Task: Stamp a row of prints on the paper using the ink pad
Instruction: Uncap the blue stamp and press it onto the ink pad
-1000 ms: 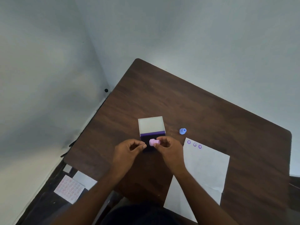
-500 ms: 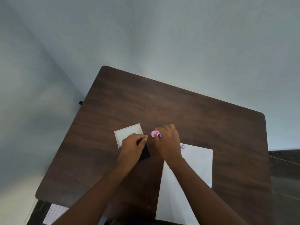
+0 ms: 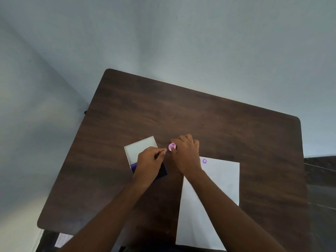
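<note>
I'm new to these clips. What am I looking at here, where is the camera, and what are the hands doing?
There is no machine here: a person works with two bare hands, and one wide-angle camera on their head looks down at a dark wooden table. The right hand pinches a small pink stamp in its grip, just above the table between the ink pad and the paper. The left hand rests over the open ink pad, whose white lid is folded back; its fingers are curled, and I cannot tell if they grip anything. A white paper lies to the right, with one purple print visible near its top edge.
</note>
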